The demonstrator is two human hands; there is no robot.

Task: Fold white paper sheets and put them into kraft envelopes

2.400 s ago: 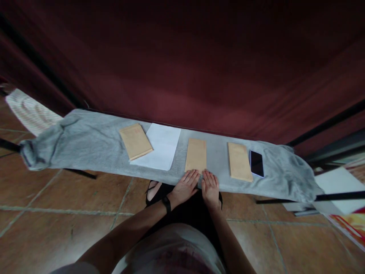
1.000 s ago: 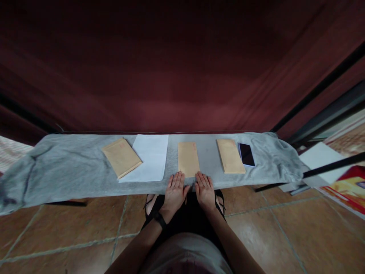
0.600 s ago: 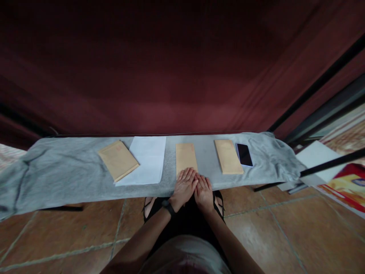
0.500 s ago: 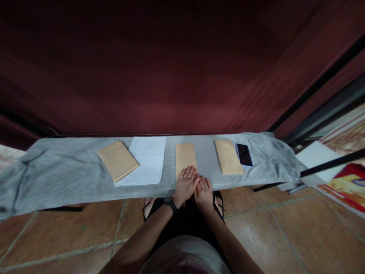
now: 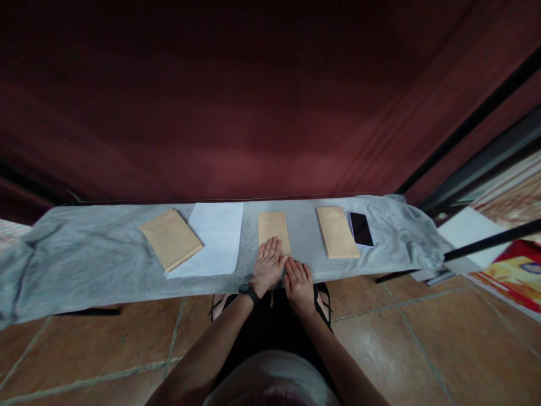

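A brown paper envelope (image 5: pixel 273 224) lies flat on the grey cloth in front of me. My left hand (image 5: pixel 269 265), with a dark watch on the wrist, rests flat over its lower left part, fingers stretched out. Beside it, my right hand (image 5: pixel 299 285) lies palm down with fingers extended near the envelope's lower right corner, at the cloth's front edge. The left thumb comes close to the right fingertips. Both hands are open and hold nothing. The envelope's bottom edge is hidden under the left hand.
A stack of brown envelopes (image 5: pixel 337 232) lies to the right, next to a dark-screened phone (image 5: pixel 360 229). On the left, more brown envelopes (image 5: pixel 171 239) overlap white paper sheets (image 5: pixel 220 237). Grey cloth (image 5: pixel 105 254) covers the narrow table; a dark red surface (image 5: pixel 270 141) rises behind it.
My left hand has slid slightly up and left over the envelope. It has drawn apart from my right hand, which stays in nearly the same place.
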